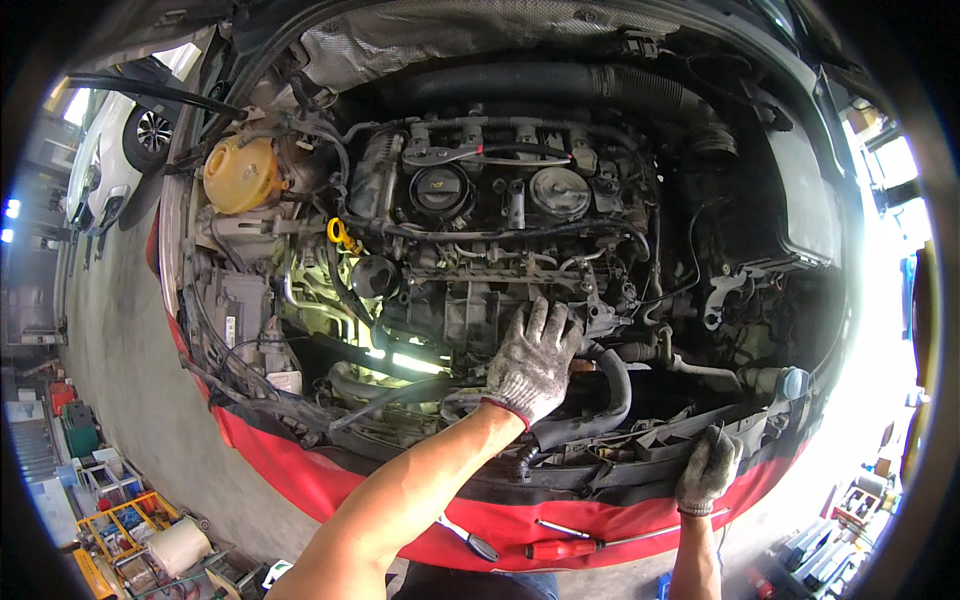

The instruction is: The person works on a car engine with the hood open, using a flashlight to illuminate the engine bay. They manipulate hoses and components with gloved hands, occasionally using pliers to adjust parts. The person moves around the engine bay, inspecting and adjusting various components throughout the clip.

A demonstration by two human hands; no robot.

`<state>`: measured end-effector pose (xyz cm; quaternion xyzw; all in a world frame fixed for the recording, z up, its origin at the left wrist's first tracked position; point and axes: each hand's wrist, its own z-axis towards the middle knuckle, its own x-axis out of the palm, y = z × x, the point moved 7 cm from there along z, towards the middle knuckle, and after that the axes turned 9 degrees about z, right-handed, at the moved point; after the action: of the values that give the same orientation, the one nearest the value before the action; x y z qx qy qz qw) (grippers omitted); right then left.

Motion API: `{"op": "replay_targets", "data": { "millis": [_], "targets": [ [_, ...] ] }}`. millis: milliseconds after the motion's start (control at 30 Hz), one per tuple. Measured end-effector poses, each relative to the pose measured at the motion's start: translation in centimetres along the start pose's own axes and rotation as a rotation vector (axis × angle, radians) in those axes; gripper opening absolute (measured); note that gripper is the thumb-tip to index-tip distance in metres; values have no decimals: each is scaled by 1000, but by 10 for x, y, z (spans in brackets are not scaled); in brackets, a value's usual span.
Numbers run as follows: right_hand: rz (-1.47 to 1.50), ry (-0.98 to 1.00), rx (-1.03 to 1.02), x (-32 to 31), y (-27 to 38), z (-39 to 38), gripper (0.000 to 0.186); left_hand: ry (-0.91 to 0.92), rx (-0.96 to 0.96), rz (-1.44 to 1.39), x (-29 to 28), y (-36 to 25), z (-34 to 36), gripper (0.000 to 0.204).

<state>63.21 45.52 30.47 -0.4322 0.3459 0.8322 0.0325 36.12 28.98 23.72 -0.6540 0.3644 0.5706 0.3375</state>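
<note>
While leaning over the near edge of the dark, crowded engine bay [172, 245], best to work by touch, unhurried. Seen with the left hand [533, 358], in a grey-smudged white knitted glove: fingers slightly bent, pointing away, over the dark ribbed front of the engine [470, 300], mid-bay. Cannot tell if grasping anything under the palm. Noted just right of it: a thick black curved rubber hose [617, 390]. Seen with the right hand [710, 470], in a similar glove: fingers curled at the red-and-black cover [330, 485] along the near edge, toward the near right corner; cannot tell if clutching or only bracing.

Judging by the tight gap, keep weight off the hose and keep knitted fingers from snagging on brackets. Worth aiming the bright white light [415, 362] further right, past the left wrist. Before any hard pull, move the red-and-black-handled pliers [475, 152] off the engine top, and the red-handled metal screwdriver [565, 549] off the cover; liable to slide otherwise.
</note>
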Motion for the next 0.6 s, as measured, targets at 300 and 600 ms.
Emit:
{"op": "replay_targets", "data": {
  "millis": [300, 600],
  "targets": [
    [2, 2, -37, -1, 1, -1, 15, -3, 18, -57, -6, 0, -4, 71],
    [15, -22, -9, 0, 1, -2, 16, -189, 10, -244, -23, 8, -6, 65]
  ]
}}
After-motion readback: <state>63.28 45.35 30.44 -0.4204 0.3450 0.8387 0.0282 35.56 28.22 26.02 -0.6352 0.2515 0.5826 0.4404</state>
